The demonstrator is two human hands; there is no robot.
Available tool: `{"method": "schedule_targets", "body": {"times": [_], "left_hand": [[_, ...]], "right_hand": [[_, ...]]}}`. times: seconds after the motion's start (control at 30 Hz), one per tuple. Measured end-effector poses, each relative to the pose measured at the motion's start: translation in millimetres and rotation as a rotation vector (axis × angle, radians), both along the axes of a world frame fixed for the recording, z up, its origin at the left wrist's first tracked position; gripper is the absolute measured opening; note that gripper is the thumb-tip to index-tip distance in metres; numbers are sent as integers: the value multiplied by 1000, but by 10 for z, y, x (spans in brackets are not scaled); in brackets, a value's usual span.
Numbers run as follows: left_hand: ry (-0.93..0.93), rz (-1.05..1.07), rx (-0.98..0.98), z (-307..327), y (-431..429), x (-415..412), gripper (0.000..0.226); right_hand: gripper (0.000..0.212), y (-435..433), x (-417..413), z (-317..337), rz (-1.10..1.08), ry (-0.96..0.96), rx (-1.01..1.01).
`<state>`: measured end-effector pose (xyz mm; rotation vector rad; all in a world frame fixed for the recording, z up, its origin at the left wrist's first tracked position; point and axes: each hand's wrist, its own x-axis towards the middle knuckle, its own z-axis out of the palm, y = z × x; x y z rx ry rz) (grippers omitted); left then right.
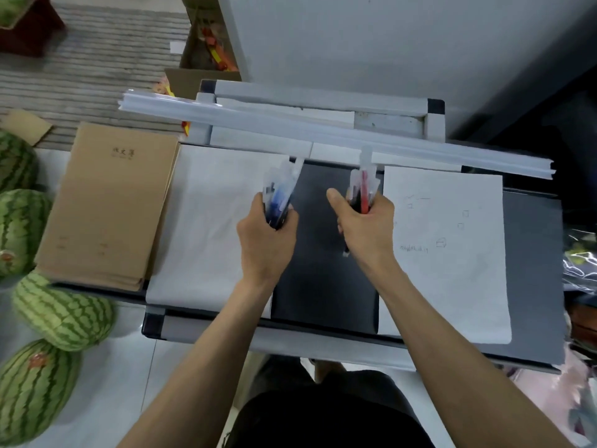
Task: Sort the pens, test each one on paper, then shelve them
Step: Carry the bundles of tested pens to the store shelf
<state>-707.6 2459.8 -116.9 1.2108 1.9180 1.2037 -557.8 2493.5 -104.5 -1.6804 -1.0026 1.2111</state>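
My left hand (266,240) grips a bundle of clear pens with blue and dark ink (280,192), tips pointing away from me. My right hand (366,229) grips a second bundle of clear pens with red and dark ink (363,185), thumb raised beside it. One dark pen end pokes out below the right hand. Both bundles hover over the dark table top (323,270). A white sheet with faint pen marks (449,247) lies to the right, and a blank white sheet (206,227) lies to the left.
A stack of brown notebooks (109,205) sits at the table's left end. A long white plastic strip bundle (323,134) lies across the grey shelf frame (433,124) behind the table. Several watermelons (61,312) rest on the floor at left. Cardboard boxes (200,59) stand further back.
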Motion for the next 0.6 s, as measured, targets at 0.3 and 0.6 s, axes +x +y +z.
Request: {"method": "schedule_targets", "body": {"times": [0.3,0.6], "left_hand": [[-128,135,349,-146,150,236,35],[-35,76,401,-454,144,375,50]], "right_hand": [[51,-30,-194,9,-122,16,271],[47,-93,-150,-259,-158,-46,425]]}}
